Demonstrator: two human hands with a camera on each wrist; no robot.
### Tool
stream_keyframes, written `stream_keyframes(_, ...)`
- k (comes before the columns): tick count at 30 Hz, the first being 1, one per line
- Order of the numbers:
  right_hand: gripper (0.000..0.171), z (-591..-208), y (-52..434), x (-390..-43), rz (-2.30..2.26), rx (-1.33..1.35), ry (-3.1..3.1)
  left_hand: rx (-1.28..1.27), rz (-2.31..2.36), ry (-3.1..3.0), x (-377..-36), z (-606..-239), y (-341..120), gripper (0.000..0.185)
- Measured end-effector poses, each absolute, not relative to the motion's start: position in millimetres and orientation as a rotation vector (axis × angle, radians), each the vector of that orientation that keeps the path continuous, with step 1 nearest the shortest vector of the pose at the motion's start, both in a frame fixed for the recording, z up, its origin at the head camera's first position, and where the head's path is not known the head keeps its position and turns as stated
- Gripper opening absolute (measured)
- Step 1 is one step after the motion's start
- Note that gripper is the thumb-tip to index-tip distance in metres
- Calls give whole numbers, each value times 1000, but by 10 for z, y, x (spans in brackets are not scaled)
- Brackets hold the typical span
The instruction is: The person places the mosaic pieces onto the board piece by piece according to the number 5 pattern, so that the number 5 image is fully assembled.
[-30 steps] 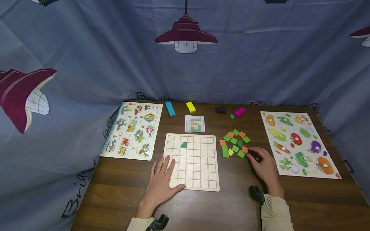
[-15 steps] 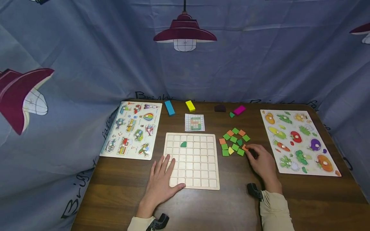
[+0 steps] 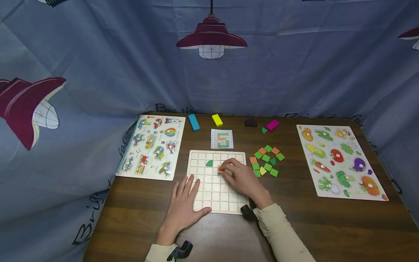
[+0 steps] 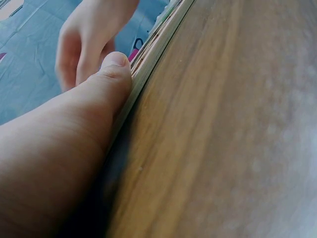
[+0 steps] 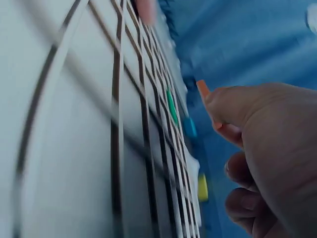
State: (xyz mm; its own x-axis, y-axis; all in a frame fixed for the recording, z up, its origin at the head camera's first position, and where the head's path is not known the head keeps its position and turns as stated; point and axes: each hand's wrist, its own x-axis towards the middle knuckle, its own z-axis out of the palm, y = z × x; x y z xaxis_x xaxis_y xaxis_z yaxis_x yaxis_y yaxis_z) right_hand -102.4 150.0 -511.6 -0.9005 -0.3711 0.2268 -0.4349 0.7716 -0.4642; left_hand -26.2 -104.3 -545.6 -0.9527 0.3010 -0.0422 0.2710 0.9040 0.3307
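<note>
A pale wooden grid board [image 3: 209,196] lies on the brown table in front of me, with one green quarter-round piece [image 3: 208,163] in a cell near its top left. My right hand [image 3: 236,175] is over the board's upper middle and pinches an orange square tile [image 3: 220,169] [image 5: 203,91] at its fingertips, just right of the green piece. My left hand [image 3: 184,207] rests flat with spread fingers on the board's lower left corner; its thumb [image 4: 110,74] lies against the board's edge [image 4: 158,42].
A heap of green and orange tiles [image 3: 266,161] lies right of the board. A small pattern card [image 3: 222,138] sits behind it. Blue [image 3: 193,122], yellow [image 3: 216,120] and pink [image 3: 272,124] blocks line the back. A vehicle puzzle [image 3: 151,146] lies left, a vegetable puzzle [image 3: 340,161] right.
My right hand took an orange tile from the heap and carried it left over the grid board. The left hand stayed put.
</note>
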Motion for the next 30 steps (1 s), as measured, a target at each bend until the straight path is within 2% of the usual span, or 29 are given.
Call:
stream_keyframes(9,11,-5160,1122,-1168,646,834,-2912,491,484,3007,-251,-5488,-1044,105)
stream_keyframes(30,14,-5165,1075,-1181,558,883,-2897,470,485,2984,-266,-5447,-1049,105)
